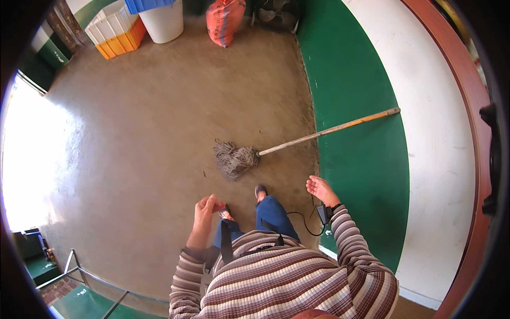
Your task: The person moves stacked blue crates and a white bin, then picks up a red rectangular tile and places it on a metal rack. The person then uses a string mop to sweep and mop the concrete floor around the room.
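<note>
one fisheye (head-worn) looks steeply down.

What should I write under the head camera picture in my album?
Left hand and right hand held out before a grey string mop leaning against the green wall.

Floor [149, 122]: glare hides the surface along its left edge. At its far edge, a blue container [151, 5] is cut off above, a fan [277, 17] is dim in shadow, and print on the red sack [224, 22] is too small to read. Mid-floor, a dark scrap [204, 174] is too small to identify; grey strands [234, 160] hide the lower end of the mop handle [324, 133]. The palm of the left hand [204, 213] is turned from view.
</note>
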The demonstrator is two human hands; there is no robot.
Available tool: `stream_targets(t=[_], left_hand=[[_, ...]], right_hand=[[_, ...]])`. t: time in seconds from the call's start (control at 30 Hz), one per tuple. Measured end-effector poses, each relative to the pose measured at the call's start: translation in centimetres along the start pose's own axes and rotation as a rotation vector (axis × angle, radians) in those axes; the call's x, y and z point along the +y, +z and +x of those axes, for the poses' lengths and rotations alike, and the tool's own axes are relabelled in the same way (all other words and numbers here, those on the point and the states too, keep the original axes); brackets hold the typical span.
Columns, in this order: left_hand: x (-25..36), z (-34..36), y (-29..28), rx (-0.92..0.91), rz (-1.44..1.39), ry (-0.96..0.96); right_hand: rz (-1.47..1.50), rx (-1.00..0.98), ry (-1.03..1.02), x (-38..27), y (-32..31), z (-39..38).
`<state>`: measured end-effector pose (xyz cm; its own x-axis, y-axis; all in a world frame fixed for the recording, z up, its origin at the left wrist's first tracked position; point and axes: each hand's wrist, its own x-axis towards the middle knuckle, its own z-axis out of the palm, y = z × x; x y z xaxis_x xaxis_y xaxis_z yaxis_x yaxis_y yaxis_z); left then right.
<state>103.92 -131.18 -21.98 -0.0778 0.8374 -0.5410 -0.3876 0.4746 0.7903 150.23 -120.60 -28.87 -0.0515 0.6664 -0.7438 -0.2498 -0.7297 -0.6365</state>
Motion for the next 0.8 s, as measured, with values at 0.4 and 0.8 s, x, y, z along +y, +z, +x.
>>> stream_targets(t=[0.4,0.8], left_hand=[[-1.6,8.2,8.7,0.256,-0.073,-0.254],[-3.7,8.5,13.1,0.309,-0.119,-0.290]], right_hand=[[0.076,0.713,-0.012,-19.0,-13.4,23.6],[0.191,0.476,-0.272,-25.4,-16.5,26.5]])
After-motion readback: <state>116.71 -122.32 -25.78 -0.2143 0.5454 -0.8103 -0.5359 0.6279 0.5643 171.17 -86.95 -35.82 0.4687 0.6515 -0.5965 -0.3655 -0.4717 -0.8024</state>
